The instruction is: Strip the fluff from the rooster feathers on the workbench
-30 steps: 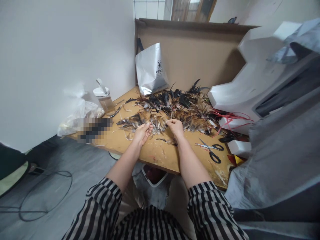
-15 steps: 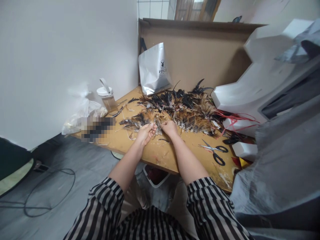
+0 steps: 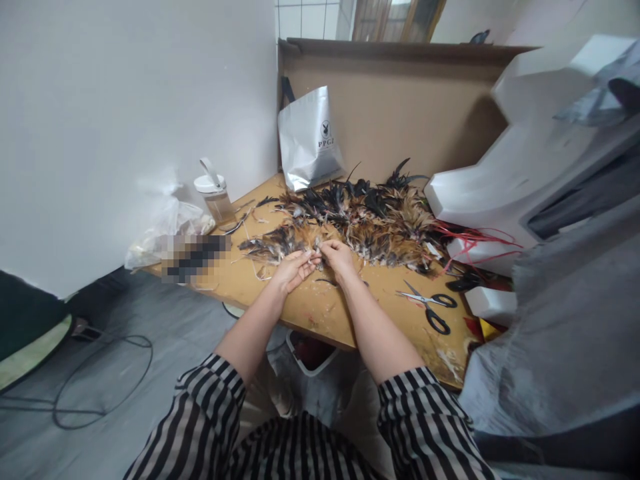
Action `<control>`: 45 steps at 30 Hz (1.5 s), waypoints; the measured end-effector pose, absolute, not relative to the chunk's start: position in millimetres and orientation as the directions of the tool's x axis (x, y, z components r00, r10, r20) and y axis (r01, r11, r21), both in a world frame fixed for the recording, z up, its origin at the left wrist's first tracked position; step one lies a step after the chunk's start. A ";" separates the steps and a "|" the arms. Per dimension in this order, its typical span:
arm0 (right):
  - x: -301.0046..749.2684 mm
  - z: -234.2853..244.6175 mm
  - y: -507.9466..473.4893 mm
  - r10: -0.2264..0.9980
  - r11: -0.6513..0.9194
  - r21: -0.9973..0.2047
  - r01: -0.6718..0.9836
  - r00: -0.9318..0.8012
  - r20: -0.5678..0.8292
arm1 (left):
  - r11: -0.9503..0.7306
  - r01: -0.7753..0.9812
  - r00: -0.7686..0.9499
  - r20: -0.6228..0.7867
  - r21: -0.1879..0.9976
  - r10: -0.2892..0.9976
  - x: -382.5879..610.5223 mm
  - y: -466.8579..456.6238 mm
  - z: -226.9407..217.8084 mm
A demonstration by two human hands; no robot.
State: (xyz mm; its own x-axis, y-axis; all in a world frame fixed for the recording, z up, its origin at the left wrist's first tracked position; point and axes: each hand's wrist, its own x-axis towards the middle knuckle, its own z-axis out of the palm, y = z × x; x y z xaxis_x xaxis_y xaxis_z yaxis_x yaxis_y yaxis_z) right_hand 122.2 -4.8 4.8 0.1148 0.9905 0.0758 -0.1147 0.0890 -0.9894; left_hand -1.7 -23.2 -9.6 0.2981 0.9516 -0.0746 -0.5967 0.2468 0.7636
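Feathers (image 3: 370,233), black at the back, russet and tan nearer, pale at their bases, lie in ragged rows across the middle of the worktop (image 3: 320,313) toward its back edge. The left hand (image 3: 296,269) and right hand (image 3: 337,259) meet at the near row; I cannot tell whether either grip grasps a feather. A silver bag (image 3: 310,143) stands at the back left corner, contents hidden; a clear plastic bag (image 3: 167,230) by the left end holds pale, indistinct pieces. Below the front edge, a white bin (image 3: 311,371) holds something dark red.

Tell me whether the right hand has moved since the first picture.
Yes. Judged against the scissors, the right hand has shifted leftward, away from them and closer to the left hand.
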 end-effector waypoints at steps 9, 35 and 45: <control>121.0 10.3 -11.1 0.999 -0.047 -0.962 -0.269 0.007 -0.051 | 0.298 -0.677 0.342 -0.071 0.673 0.937 -6.6 -23.7 -7.8; 132.7 12.7 -10.7 0.992 -0.025 -0.962 -0.270 -0.125 0.009 | 0.168 -0.556 0.200 -0.065 0.814 0.978 -2.4 -23.2 -7.3; 128.0 7.8 -10.5 0.997 0.080 -0.994 -0.077 -0.018 0.081 | 0.143 -0.392 0.253 -0.043 0.909 0.967 -1.3 -23.7 -12.9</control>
State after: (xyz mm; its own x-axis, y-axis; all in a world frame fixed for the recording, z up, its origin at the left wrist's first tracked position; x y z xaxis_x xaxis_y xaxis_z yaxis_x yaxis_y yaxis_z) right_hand 128.0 -10.5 7.8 -0.0183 0.9965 0.0815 -0.0773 0.0799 -0.9938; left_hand -1.3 -23.7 -12.9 0.2529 0.9665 -0.0427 -0.3921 0.1427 0.9088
